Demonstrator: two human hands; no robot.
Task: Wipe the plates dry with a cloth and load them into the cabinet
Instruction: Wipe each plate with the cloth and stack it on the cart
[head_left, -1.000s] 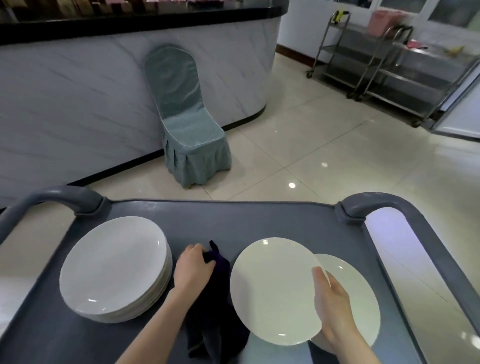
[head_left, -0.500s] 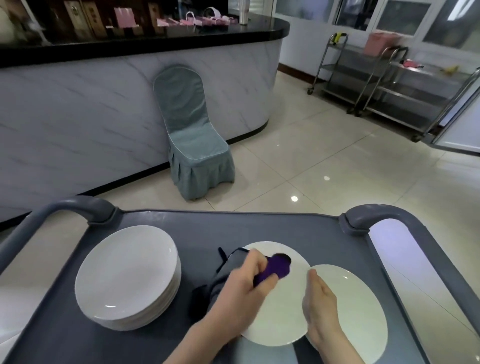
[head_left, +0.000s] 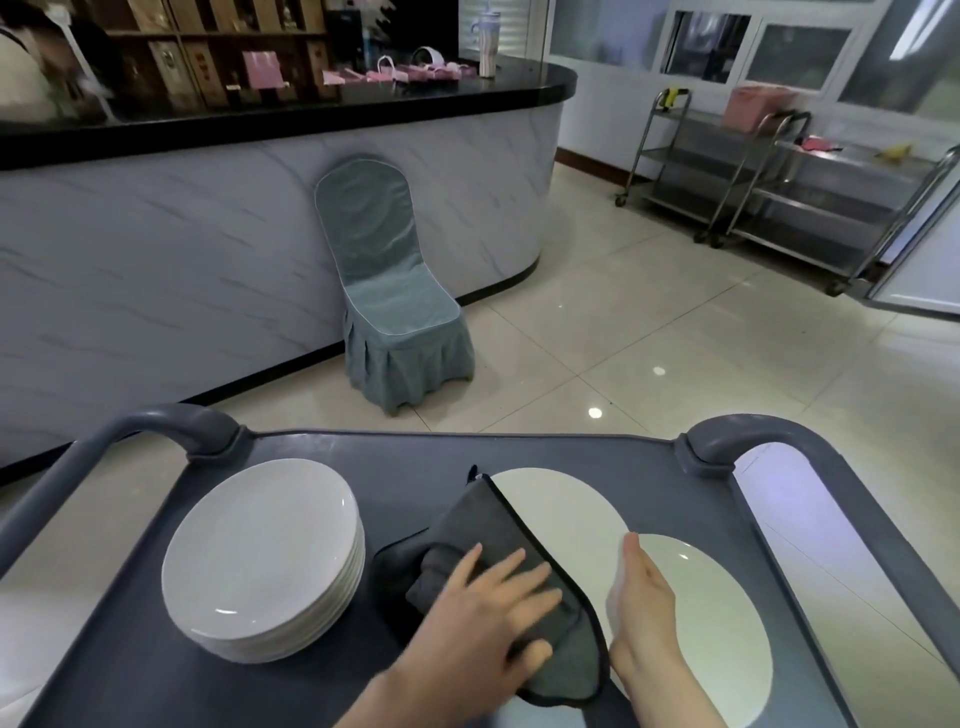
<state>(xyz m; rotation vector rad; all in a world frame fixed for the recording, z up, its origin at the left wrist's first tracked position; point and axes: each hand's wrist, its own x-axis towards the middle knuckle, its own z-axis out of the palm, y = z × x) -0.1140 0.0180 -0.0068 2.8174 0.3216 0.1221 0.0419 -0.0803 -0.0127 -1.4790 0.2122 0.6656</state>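
I hold a white plate (head_left: 563, 512) over the grey cart tray (head_left: 410, 454). My right hand (head_left: 641, 608) grips its right edge, thumb on top, the other fingers hidden beneath. My left hand (head_left: 485, 621) presses a dark grey cloth (head_left: 483, 525) flat onto the plate's left half with spread, straight fingers. A second white plate (head_left: 719, 623) lies on the tray under my right hand. A stack of several white plates (head_left: 260, 556) stands on the tray's left side.
The cart has raised grey handles at the left (head_left: 156, 423) and right (head_left: 763, 434) corners. Beyond it are a covered grey-green chair (head_left: 389, 291) against a marble counter (head_left: 156, 249), tiled floor, and steel trolleys (head_left: 779, 192) at the back right.
My left hand lifted the cloth off the tray, brought it onto the held plate and spread flat over it. The right hand kept its hold on the plate's edge. The view tilted up.
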